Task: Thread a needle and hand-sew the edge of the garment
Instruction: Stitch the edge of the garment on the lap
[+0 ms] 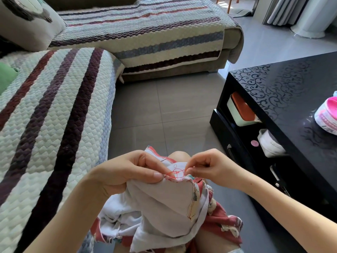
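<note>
A white garment with red printed parts hangs over my lap, its upper edge raised between both hands. My left hand grips that edge from the left, thumb pressed on top of the cloth. My right hand pinches at the edge from the right, fingertips together where a needle would be; the needle itself is too small to make out. A tangle of red thread loops over the cloth between the two hands.
A striped quilted sofa runs along my left and across the back. A black coffee table stands at the right, with a pink and white shoe on top and boxes on its shelf. Grey tiled floor lies between.
</note>
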Action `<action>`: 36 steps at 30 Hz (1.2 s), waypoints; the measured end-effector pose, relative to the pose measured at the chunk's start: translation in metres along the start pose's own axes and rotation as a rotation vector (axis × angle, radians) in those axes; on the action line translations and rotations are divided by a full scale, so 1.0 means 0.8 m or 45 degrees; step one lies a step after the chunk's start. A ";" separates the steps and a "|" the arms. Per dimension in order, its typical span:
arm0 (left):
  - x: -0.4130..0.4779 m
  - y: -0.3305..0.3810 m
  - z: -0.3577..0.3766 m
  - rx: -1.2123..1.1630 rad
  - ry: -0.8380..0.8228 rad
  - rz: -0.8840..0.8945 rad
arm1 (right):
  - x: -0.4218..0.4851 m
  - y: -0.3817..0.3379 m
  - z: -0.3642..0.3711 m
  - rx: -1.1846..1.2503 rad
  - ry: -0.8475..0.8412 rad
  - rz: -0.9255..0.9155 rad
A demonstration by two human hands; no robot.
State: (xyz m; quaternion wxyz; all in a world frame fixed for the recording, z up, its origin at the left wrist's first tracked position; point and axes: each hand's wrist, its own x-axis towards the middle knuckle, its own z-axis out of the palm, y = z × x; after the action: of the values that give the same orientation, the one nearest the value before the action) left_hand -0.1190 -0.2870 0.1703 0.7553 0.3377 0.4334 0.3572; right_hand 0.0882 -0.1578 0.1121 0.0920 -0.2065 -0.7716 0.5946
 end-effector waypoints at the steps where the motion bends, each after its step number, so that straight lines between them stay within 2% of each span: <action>1: 0.000 0.000 0.000 0.002 0.014 -0.002 | 0.000 -0.003 -0.004 0.043 0.026 0.008; 3: 0.000 0.001 0.001 0.000 0.047 -0.008 | 0.005 -0.011 -0.015 0.143 0.147 0.019; 6: 0.006 0.000 0.005 -0.026 0.125 -0.028 | 0.025 -0.020 -0.042 0.205 0.491 0.028; 9: 0.010 -0.001 0.013 -0.061 0.146 -0.038 | 0.056 -0.009 -0.077 0.100 0.845 0.090; 12: 0.008 0.000 0.021 -0.049 0.137 -0.032 | 0.087 0.024 -0.116 -0.080 1.076 0.284; 15: 0.007 0.001 0.026 -0.034 0.109 -0.031 | 0.107 0.065 -0.142 -0.277 1.197 0.545; 18: 0.008 0.000 0.028 -0.039 0.113 -0.045 | 0.117 0.095 -0.137 -0.408 1.166 0.721; 23: 0.006 0.002 0.029 -0.031 0.122 -0.051 | 0.123 0.122 -0.117 -0.573 1.070 0.804; 27: 0.005 0.001 0.033 -0.025 0.107 -0.074 | 0.108 0.129 -0.129 -0.575 1.168 0.892; 29: 0.006 0.000 0.036 -0.025 0.114 -0.088 | 0.100 0.126 -0.133 -0.547 1.129 0.887; 33: 0.006 0.000 0.040 -0.006 0.117 -0.083 | 0.082 0.078 -0.107 -0.338 0.753 0.596; 36: 0.008 -0.001 0.040 0.028 0.143 -0.070 | 0.046 0.010 -0.065 0.198 0.407 0.321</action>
State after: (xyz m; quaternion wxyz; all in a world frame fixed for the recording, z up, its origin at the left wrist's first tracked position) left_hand -0.0882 -0.2886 0.1796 0.7356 0.3131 0.4882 0.3500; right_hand 0.0774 -0.0944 0.1151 0.1537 -0.3854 -0.6671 0.6187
